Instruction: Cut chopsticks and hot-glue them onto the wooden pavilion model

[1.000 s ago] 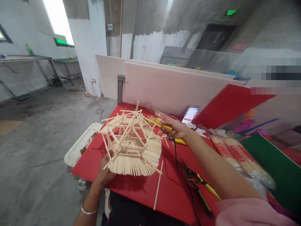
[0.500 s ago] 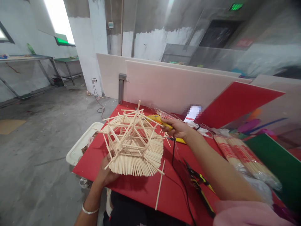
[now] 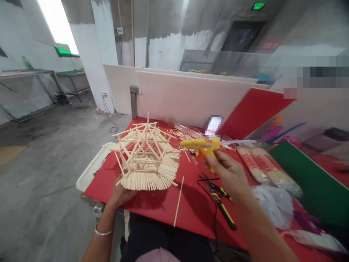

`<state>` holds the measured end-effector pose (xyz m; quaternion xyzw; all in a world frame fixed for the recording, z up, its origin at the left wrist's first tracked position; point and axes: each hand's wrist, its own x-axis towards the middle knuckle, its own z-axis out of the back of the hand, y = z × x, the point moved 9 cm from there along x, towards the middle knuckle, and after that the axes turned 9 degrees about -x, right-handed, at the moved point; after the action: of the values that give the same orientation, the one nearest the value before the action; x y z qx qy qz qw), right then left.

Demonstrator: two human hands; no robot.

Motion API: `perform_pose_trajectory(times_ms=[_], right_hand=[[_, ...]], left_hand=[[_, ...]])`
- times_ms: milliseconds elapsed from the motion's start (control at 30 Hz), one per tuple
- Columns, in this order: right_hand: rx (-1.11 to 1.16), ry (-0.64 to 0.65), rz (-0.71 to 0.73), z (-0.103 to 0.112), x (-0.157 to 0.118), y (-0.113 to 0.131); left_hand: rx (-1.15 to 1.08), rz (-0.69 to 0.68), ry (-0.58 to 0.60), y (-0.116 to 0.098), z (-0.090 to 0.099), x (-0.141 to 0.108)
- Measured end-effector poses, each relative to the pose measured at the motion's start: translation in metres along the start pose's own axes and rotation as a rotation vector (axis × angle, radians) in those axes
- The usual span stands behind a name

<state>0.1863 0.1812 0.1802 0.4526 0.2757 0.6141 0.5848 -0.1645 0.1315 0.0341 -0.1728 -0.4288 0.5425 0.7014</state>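
Model (image 3: 147,160), built of thin wooden sticks, is at the table's (image 3: 193,211) left half, peak up, flared skirt of sticks below. Cannot tell if its base touches the table or is held just over it.

Left hand (image 3: 122,193): at the model's near left edge, partly under the skirt. Fingers mostly hidden by sticks, so cannot tell if they're closed. Bracelet (image 3: 103,233) on that wrist.

Right hand (image 3: 227,169): right of the model, fingers wrapped round the handle of a yellow glue gun (image 3: 203,144). Gun is up over the table, nozzle toward the model's right side. Small orange light lit on its body. Black cord (image 3: 216,214) hangs below, right of the model.

One loose stick (image 3: 179,202) lies just right of the model, toward the near table edge. Pliers (image 3: 225,211) with black and yellow handles farther right. Stick packs (image 3: 265,165) well right of the model, plastic bag (image 3: 274,205) nearer than those. Tray (image 3: 89,171), white, left of the model, beyond the table edge. White boards (image 3: 185,94) stand behind the model.
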Motion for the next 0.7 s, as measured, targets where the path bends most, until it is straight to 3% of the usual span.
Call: perform_pose_trajectory(times_ms=[100, 267, 467, 700], right_hand=[[-0.136, 0.044, 0.181, -0.022, 0.0, 0.03], [-0.423, 0.041, 0.45, -0.048, 0.004, 0.076], [-0.773, -0.096, 0.579, -0.047, -0.008, 0.091], [-0.767, -0.221, 0.725, -0.047, -0.015, 0.095]], left_hand=[[0.068, -0.068, 0.001, -0.001, 0.0, 0.001], [0.112, -0.066, -0.068, 0.004, 0.003, -0.002], [0.082, -0.111, -0.079, -0.005, 0.003, -0.003], [0.006, -0.11, -0.069, -0.006, 0.0, -0.002]])
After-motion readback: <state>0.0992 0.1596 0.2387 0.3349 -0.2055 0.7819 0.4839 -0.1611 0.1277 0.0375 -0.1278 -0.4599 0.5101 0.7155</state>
